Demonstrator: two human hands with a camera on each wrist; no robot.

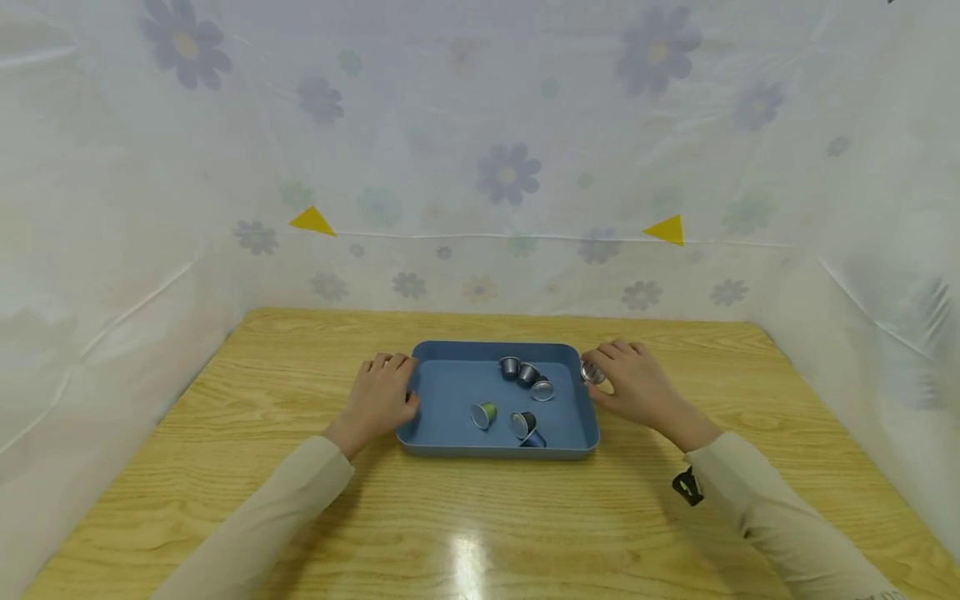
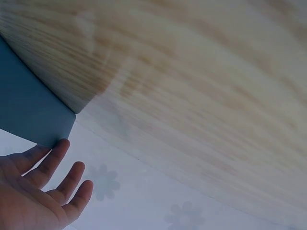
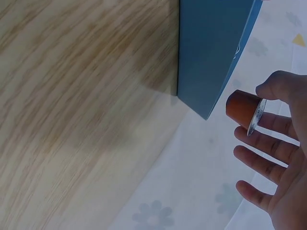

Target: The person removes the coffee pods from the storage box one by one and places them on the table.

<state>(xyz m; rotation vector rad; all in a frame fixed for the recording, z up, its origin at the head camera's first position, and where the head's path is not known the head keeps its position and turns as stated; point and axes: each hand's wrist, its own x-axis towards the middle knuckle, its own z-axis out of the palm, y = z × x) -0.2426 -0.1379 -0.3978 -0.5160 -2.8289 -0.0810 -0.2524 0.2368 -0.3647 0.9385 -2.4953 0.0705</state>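
A blue tray [image 1: 450, 450] sits on the wooden table. At its left side, my left hand [image 1: 380, 396] holds the rim; in the left wrist view a fingertip [image 2: 62, 143] lies against the tray's corner. Over the tray's right edge, my right hand [image 1: 633, 383] pinches a coffee capsule [image 3: 243, 109] between thumb and fingers. That capsule is orange-brown with a silver rim. Inside the tray lie several more: a grey capsule [image 1: 510, 367] and a dark one [image 1: 528, 375] at the back, a green capsule [image 1: 486, 414], a black one [image 1: 523, 424] and a blue one [image 1: 536, 440] nearer the front.
Another capsule [image 1: 542, 390] shows its silver lid near the back group. Wooden tabletop [image 1: 300, 500] surrounds the tray. White flowered sheeting [image 1: 480, 275] rises behind and on both sides, with two yellow triangles [image 1: 313, 221] on the back. A black strap piece [image 1: 687, 487] hangs at the right sleeve.
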